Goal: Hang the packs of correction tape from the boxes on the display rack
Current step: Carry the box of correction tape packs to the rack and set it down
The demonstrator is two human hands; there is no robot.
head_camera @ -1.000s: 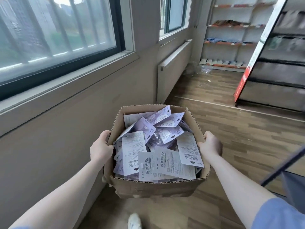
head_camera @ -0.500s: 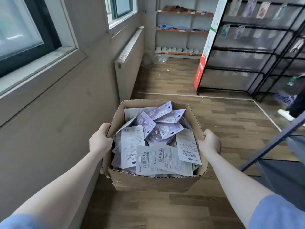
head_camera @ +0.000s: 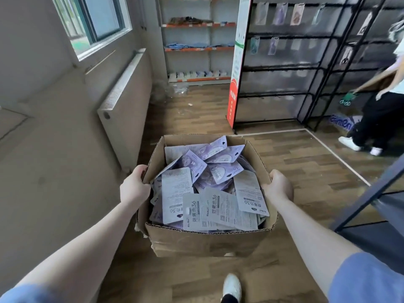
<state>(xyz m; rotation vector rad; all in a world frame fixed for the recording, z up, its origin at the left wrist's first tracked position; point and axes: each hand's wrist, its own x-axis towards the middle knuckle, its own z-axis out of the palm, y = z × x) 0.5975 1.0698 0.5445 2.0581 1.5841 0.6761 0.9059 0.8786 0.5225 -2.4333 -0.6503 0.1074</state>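
I carry an open cardboard box (head_camera: pixel 205 242) in front of me, above the wooden floor. It is heaped with several purple and grey packs of correction tape (head_camera: pixel 209 189). My left hand (head_camera: pixel 134 185) grips the box's left wall near the top edge. On the opposite wall, my right hand (head_camera: pixel 277 186) grips the rim. A black wire display rack (head_camera: pixel 282 68) stands ahead to the right, with a few packs hanging on its upper rows and bare hooks lower down.
A radiator (head_camera: pixel 122 99) and windowed wall run along the left. White shelves (head_camera: pixel 196 40) stand at the far end. Another person (head_camera: pixel 380 106) walks at the right by the rack. A dark metal frame (head_camera: pixel 371 193) crosses the near right. My shoe (head_camera: pixel 231 286) shows below.
The view has swung right and forward: the window has slid off to the left and the black rack and the other person have come into view. Both hands keep their grip on the box.
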